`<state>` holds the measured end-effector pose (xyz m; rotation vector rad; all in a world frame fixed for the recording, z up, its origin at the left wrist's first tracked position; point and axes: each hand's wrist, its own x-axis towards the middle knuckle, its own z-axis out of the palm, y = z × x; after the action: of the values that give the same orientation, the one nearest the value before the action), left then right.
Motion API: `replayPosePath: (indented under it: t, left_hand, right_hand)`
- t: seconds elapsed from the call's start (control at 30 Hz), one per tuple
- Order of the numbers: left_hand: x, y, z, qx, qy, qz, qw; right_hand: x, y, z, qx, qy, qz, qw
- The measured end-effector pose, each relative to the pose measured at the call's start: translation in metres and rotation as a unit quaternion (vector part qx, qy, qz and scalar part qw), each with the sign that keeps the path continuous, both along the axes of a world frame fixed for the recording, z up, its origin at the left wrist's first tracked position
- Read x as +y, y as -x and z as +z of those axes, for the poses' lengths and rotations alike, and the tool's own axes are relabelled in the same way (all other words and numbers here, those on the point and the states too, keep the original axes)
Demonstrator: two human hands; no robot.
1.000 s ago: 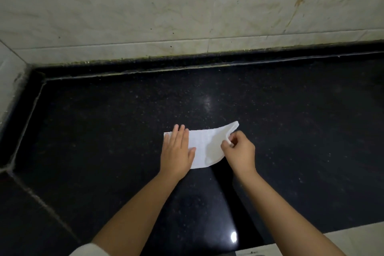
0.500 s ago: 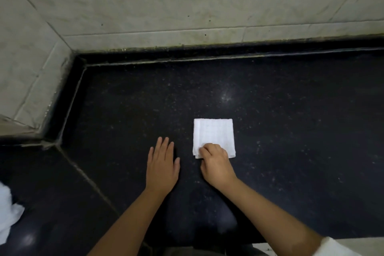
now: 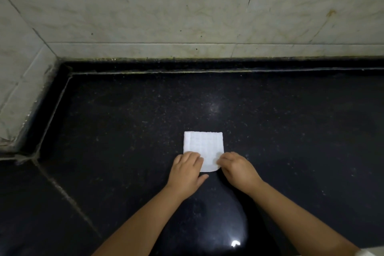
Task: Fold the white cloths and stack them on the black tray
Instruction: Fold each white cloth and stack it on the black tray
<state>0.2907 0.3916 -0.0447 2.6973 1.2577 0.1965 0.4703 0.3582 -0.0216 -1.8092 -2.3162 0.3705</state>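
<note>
- Both hands are on the near edge of the cloth (image 3: 203,145). The left hand (image 3: 185,169) has its fingers bent down onto the near-left corner, and the right hand (image 3: 235,167) does the same at the near-right corner.
- Looks like each one is pinching its corner, but the fingertips hide the edge, so I can't tell for sure whether they've got fabric between thumb and finger or are just pressing on top.
- The cloth is a small folded square lying flat on the black counter (image 3: 291,141), far edge straight, near-right corner a bit rounded and not lined up.
- If the next move is another fold, I'd get a real grip on all the layers at both corners — not just the top one — and bring them over together so the stack doesn't shear.
- Keep both hands level so the near edge lands square on the far edge, then press the crease flat.
- No tray in view, so it'll have to be carried somewhere out of frame.
- Behind is a tiled wall (image 3: 187,6) — plenty of room.
</note>
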Motion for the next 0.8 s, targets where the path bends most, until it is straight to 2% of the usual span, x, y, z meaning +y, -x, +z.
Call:
replayPosePath:
  t: [0.13, 0.23, 0.33, 0.47, 0.63, 0.8]
  left_hand:
    - [0.006, -0.005, 0.002, -0.034, -0.082, -0.001, 0.996]
    - [0.011, -0.022, 0.018, -0.063, -0.131, -0.008, 0.989]
    - [0.016, -0.057, 0.041, -0.099, -0.177, -0.067, 0.977]
    - [0.008, -0.138, 0.077, -0.086, -0.149, -0.157, 0.973]
    - [-0.045, -0.264, 0.123, -0.085, -0.05, -0.209, 0.973]
    - [-0.11, -0.397, 0.157, -0.11, -0.055, -0.275, 0.953]
  right_hand:
    - [0.004, -0.01, 0.017, 0.067, -0.017, -0.046, 0.997]
    - [0.0, -0.033, 0.036, 0.067, -0.052, -0.065, 0.994]
    - [-0.013, -0.071, 0.062, 0.069, -0.06, -0.11, 0.99]
    - [-0.053, -0.146, 0.096, 0.064, -0.043, -0.203, 0.976]
    - [-0.135, -0.256, 0.129, 0.057, -0.066, -0.27, 0.959]
    - [-0.221, -0.366, 0.171, 0.05, -0.122, -0.338, 0.932]
